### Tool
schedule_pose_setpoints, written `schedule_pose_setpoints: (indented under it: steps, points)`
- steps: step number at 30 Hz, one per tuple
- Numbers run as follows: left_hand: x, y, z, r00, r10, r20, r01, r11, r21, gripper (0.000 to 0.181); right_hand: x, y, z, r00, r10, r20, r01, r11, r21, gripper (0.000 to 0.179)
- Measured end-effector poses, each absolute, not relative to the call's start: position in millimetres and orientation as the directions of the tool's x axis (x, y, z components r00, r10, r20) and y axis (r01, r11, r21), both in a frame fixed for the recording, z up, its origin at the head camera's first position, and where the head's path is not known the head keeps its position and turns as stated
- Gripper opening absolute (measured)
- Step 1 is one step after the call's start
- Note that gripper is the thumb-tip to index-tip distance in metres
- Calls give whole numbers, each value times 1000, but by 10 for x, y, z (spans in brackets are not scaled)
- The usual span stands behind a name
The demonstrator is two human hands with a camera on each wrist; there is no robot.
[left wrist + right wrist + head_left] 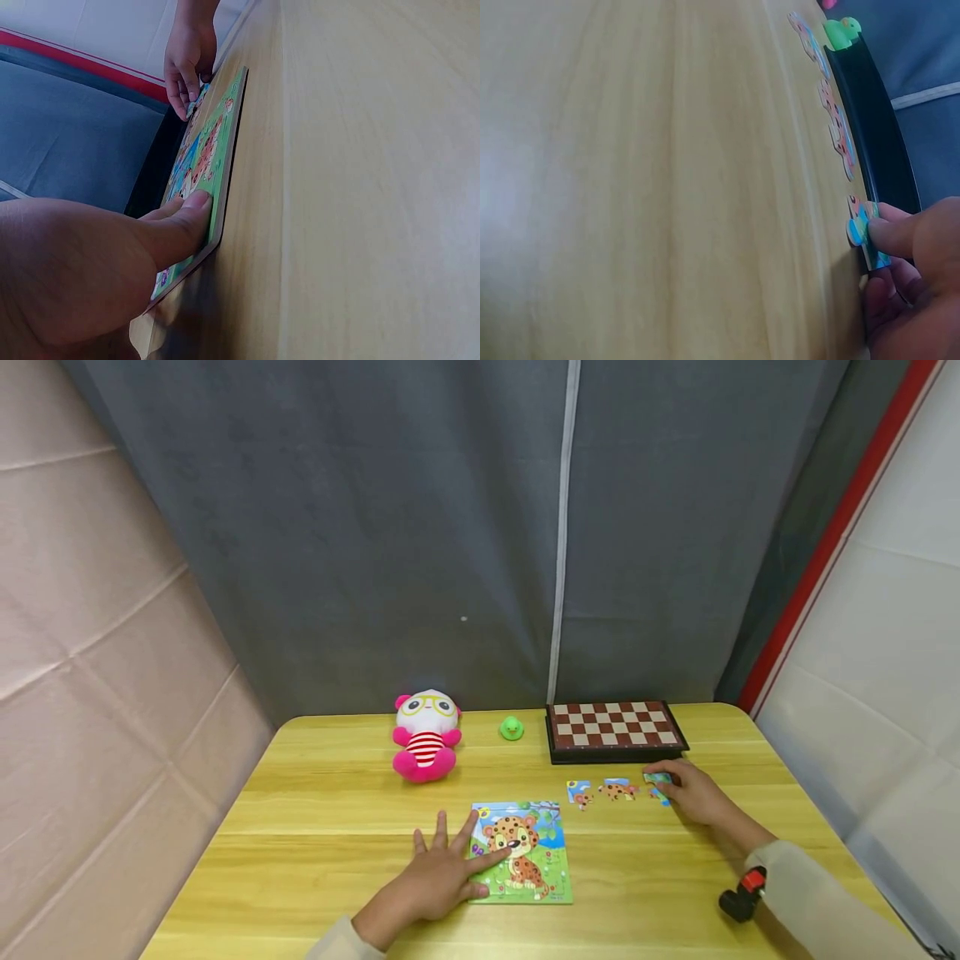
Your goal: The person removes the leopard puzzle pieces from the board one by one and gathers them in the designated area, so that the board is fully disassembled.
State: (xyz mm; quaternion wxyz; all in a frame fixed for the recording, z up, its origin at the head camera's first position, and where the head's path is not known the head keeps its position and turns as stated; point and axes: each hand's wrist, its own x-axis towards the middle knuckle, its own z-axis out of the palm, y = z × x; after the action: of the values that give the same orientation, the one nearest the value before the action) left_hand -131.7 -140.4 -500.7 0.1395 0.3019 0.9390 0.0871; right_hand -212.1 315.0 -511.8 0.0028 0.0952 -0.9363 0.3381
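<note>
My left hand lies with spread fingers on the left side of a jigsaw puzzle board that pictures a leopard cub. In the left wrist view its thumb presses on the board's face near the edge. Off to the right, my right hand pinches a small blue-green puzzle piece between thumb and fingers. Another blue piece is right below it, partly covered. Two more loose pieces, one with blue sky and one spotted, lie in a row leftward.
Behind the loose pieces stands a brown-and-white checkered game board in a black case. A green rubber duck and a pink-and-white plush toy are at the table's back. Grey curtain hangs behind the table.
</note>
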Motion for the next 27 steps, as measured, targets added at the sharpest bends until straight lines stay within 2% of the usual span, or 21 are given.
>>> schedule_pose_setpoints:
  steps: [19,27]
  points:
    - [-1326,-1409,-5024,-781,588,-213,545,806,230,61,-2126,3175,-5131,-979,-195,62,-189,748,-636,26]
    - [-1331,-1429,-5075,-809,557,-187,516,826,228,83,-2118,3188,-5130,-977,-203,59,-192,737,-647,27]
